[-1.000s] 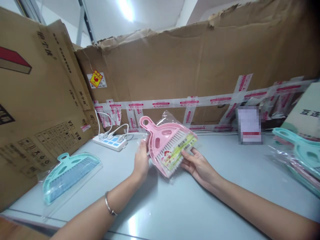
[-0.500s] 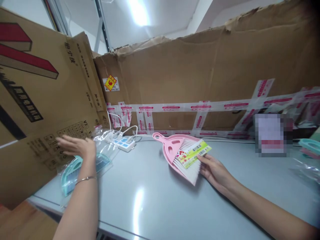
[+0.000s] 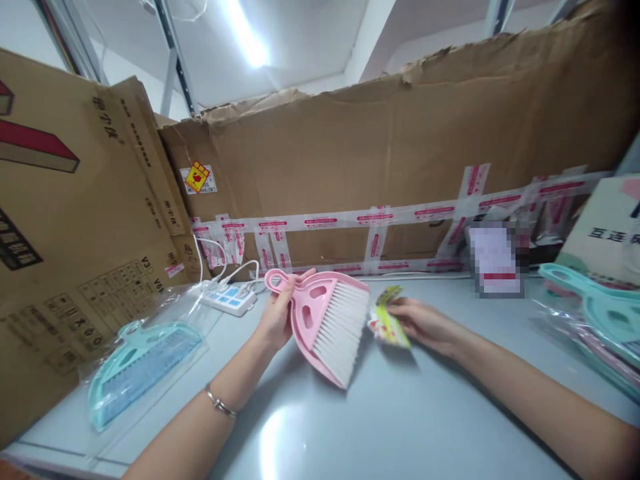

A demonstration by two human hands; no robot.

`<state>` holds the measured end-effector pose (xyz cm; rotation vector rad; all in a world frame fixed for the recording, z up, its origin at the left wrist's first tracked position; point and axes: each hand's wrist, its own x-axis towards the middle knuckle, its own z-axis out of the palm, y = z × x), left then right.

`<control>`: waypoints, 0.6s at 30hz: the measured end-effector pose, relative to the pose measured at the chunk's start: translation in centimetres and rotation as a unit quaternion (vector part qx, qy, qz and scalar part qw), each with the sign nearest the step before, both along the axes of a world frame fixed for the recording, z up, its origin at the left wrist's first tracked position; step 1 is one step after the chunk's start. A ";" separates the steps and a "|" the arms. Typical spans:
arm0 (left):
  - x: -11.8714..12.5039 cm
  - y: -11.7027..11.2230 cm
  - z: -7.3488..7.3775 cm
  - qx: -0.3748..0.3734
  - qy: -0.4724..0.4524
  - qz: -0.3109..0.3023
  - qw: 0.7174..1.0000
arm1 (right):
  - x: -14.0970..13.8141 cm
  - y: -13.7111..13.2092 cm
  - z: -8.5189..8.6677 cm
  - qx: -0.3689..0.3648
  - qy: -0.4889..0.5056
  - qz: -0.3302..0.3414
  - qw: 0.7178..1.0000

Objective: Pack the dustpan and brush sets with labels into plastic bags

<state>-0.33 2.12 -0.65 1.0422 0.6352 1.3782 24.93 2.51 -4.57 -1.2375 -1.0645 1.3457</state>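
Note:
My left hand (image 3: 279, 313) is wrapped round the handle end of a pink dustpan (image 3: 310, 303) with a matching white-bristled brush (image 3: 344, 327) nested in it. The set is tilted, bristles toward the right. Just right of the bristles, my right hand (image 3: 423, 323) pinches a yellow-green printed label card (image 3: 391, 323), apart from the brush. The card is bent and a little blurred. On the left, a turquoise dustpan and brush set (image 3: 145, 363) lies in a clear plastic bag.
Behind stands a large taped cardboard box (image 3: 320, 167); another printed carton (image 3: 75, 267) is at the left. A white power strip (image 3: 227, 297) with cables sits at the back. More turquoise and pink dustpan sets (image 3: 607, 310) lie at the right on the grey table (image 3: 400, 427).
My left hand has come from above the bagged turquoise set to grip the pink dustpan's handle. The label card has come off the brush in my right hand. The view has shifted right.

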 end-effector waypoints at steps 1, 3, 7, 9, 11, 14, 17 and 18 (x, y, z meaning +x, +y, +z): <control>-0.4 0.1 0.2 -0.004 0.000 0.012 1.000 | 0.7 0.5 0.2 0.015 -0.021 -0.060 0.998; -0.8 0.2 0.5 -0.012 0.003 0.028 1.000 | 1.5 1.0 0.7 0.082 -0.062 -0.168 0.980; 0.0 -0.8 1.0 -0.006 0.027 -0.018 0.999 | -1.7 -0.9 2.5 0.382 -0.260 -0.179 0.869; 0.6 -1.9 1.4 0.011 0.044 -0.070 0.997 | -4.6 -2.8 3.5 0.446 -0.328 -0.028 0.832; 0.7 -3.0 1.8 0.029 0.063 -0.125 0.990 | -6.8 -4.4 4.4 0.440 -0.348 0.056 0.826; -0.5 -3.9 2.7 0.078 0.110 -0.211 0.968 | -8.0 -5.8 5.3 0.412 -0.324 0.103 0.845; -2.1 -3.9 3.7 0.176 0.201 -0.231 0.935 | -7.8 -6.3 5.9 0.404 -0.290 0.129 0.858; -2.4 -3.8 4.0 0.210 0.229 -0.210 0.927 | -7.7 -6.5 6.0 0.406 -0.283 0.127 0.860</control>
